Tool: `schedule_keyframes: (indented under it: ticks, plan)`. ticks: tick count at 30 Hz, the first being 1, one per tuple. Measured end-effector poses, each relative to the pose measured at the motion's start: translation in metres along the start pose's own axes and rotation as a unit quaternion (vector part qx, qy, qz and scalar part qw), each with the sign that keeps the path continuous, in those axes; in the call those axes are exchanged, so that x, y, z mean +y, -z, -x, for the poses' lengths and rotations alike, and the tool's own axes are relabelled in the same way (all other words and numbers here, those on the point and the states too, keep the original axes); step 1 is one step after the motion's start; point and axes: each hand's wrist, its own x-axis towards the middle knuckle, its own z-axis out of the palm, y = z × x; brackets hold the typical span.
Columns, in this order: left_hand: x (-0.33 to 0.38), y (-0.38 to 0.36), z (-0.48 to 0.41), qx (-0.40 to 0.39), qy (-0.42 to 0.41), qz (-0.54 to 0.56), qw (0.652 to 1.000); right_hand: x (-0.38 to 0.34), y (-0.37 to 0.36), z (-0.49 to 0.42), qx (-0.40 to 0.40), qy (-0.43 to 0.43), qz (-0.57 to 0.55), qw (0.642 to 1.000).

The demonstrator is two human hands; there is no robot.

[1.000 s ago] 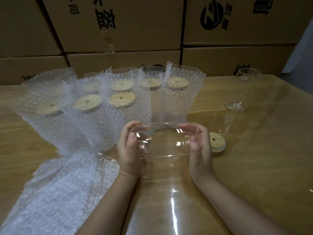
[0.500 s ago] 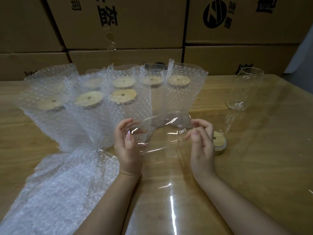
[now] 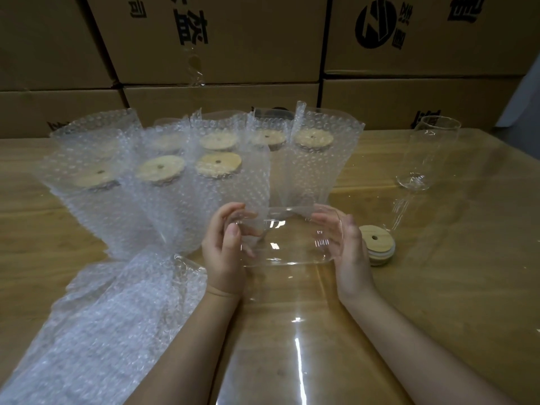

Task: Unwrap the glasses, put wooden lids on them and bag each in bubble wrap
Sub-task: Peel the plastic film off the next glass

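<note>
A clear glass (image 3: 289, 238) lies on its side just above the table, held between both hands. My left hand (image 3: 222, 252) curls its thumb and fingers round the glass's left end. My right hand (image 3: 353, 252) cups the right end, with its fingers showing through the glass. A clear plastic film (image 3: 292, 346) trails from the glass toward me. A wooden lid (image 3: 377, 244) with a centre hole lies on the table just right of my right hand. Several lidded glasses in bubble wrap bags (image 3: 163, 171) stand behind my hands.
A bare upright glass (image 3: 429, 153) stands at the far right of the wooden table (image 3: 467, 258). Flat bubble wrap bags (image 3: 102, 331) lie at the front left. Stacked cardboard boxes (image 3: 222, 39) wall off the back of the table.
The glass tilted up between my hands half a second ago and now lies level again. Both hands have stayed at its ends, in about the same place.
</note>
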Motion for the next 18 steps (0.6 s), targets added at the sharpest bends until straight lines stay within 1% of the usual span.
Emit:
schedule_keyframes:
  ticks: [3, 5, 9, 13, 15, 18]
  plan:
    - [0.0, -0.002, -0.001, -0.005, 0.002, 0.001, 1.0, -0.009, 0.0, 0.005, -0.005, 0.066, 0.049, 0.997]
    - [0.0, -0.002, -0.002, 0.002, 0.006, 0.009, 1.0, -0.012, 0.0, 0.008, -0.001, 0.1, 0.058, 0.993]
    - [0.002, -0.003, -0.001, 0.022, -0.004, 0.017, 1.0, -0.011, -0.001, 0.011, 0.007, 0.16, 0.066, 0.985]
    - [0.005, -0.008, 0.001, 0.056, -0.004, 0.047, 0.997, -0.007, -0.001, 0.013, 0.017, 0.226, 0.111, 0.968]
    - [0.006, -0.01, 0.003, 0.064, -0.001, 0.062, 0.996, -0.005, -0.001, 0.013, 0.023, 0.211, 0.101, 0.972]
    - [0.004, -0.015, 0.005, 0.067, 0.03, 0.067, 0.995, -0.002, -0.004, 0.014, 0.018, 0.128, 0.011, 0.992]
